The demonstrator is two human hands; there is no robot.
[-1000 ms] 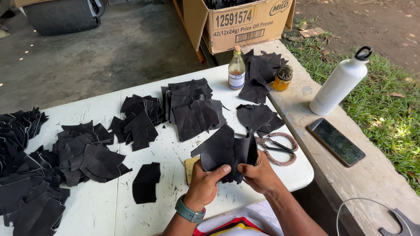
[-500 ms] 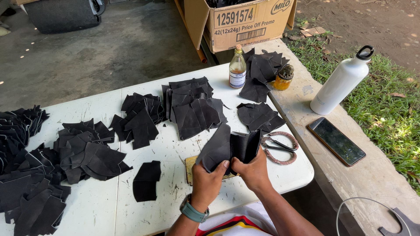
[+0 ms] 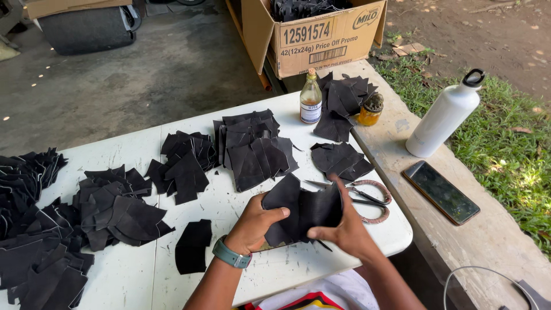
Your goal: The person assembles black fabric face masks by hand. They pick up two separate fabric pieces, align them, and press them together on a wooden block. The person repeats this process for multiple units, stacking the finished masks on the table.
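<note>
Both my hands hold one black leather-like piece just above the near edge of the white table. My left hand, with a teal watch on its wrist, grips the piece's left side, thumb on top. My right hand pinches the piece's right side. A tan card-like pattern peeks out beneath the piece. Scissors with wrapped handles lie just beyond my right hand.
Piles of black cut pieces cover the table's left and middle. A small glass bottle and an amber jar stand at the far edge. A white water bottle and phone rest on the concrete bench; a cardboard box stands behind.
The black piece has been folded and drawn together between my hands, which have shifted slightly closer to me. Everything else on the table is unchanged.
</note>
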